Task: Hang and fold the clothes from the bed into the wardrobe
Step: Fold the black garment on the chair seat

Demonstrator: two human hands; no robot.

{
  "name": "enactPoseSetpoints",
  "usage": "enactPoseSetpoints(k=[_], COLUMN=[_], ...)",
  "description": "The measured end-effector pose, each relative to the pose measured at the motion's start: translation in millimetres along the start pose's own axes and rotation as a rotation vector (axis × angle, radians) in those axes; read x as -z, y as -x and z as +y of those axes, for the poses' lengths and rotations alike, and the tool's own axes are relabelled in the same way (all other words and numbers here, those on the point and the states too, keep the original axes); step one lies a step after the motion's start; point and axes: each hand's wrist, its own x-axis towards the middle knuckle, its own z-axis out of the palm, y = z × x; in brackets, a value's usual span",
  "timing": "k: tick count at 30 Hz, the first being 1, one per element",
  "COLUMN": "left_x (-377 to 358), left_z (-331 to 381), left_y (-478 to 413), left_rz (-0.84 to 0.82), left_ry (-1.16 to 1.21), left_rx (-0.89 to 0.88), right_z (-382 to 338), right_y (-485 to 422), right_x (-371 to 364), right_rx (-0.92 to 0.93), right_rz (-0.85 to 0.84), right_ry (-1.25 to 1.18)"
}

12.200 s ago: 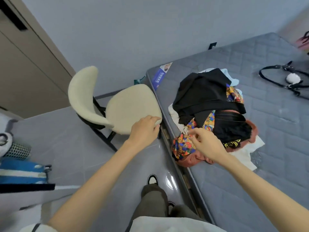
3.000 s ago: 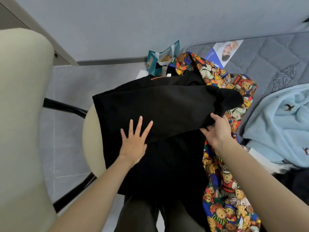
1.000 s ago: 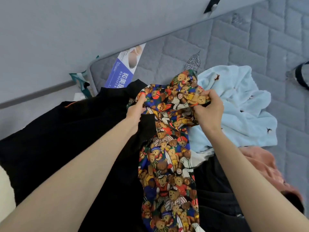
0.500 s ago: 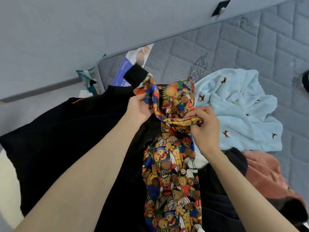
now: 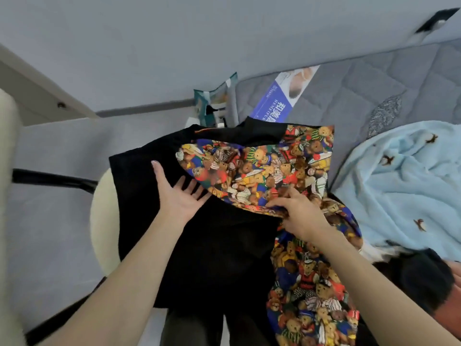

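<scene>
Black top (image 5: 199,245) is spread over the chair seat (image 5: 99,221) by the bed's edge, left hand (image 5: 178,196) flat and open on it, right hand (image 5: 296,213) pinching the bear-print fabric's (image 5: 262,171) hem, so probably best to square corners before creasing.

A pale grey wall (image 5: 149,46) meets a grey tiled floor (image 5: 50,221) along a darker skirting board (image 5: 144,109). A cream chair (image 5: 102,221) with black frame stands beside the bed's quilted grey mattress (image 5: 361,91). A beige door edge (image 5: 37,96) shows at left.
</scene>
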Motion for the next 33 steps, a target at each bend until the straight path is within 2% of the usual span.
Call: enactPoseSetpoints(k=[4,7,10,13,16,19,23,25,27,28,30,31,33], left_x=[-29,-38,-31,-2,44,82,102,94,80,74,64,61,63], left_z=[6,5,13,29,42,44,43,40,32,26,11,5,-2], left_y=[-12,-23,-16,7,25,32,27,30,34,35,33,28,12], left_rz=[0.164,0.350,0.359,0.361,0.434,0.484,0.464,0.579,0.750,0.758,0.590,0.452,0.225], left_ry=[-0.285,-0.454,-0.415,-0.339,-0.294,-0.254,-0.264,-0.266,-0.606,-0.855,-1.385,-1.631,-2.019], left_rx=[-0.115,-0.280,-0.410,-0.560,-0.646,-0.576,-0.380,-0.387,-0.586,-0.748,-1.018,-1.056,-0.949], right_z=[-1,-2,-5,-16,-38,-56,-60,-61,-61,-60,-57,-55,-43], right_y=[4,7,9,5,-4,-13,-18,-19,-21,-23,-32,-38,-47], right_x=[-9,-9,-5,1,0,-12,-28,-29,-28,-28,-28,-29,-35], right_rx=[-0.082,-0.147,-0.171,-0.066,0.029,-0.039,-0.215,-0.178,-0.074,-0.009,0.085,0.096,0.066], right_rz=[-0.045,0.058,0.200,0.322,0.363,0.232,-0.190,-0.187,0.002,0.093,0.159,0.147,0.118], right_ry=[0.176,0.187,0.154,0.177,0.227,0.209,0.235,0.202,0.242,0.298,0.358,0.366,0.422])
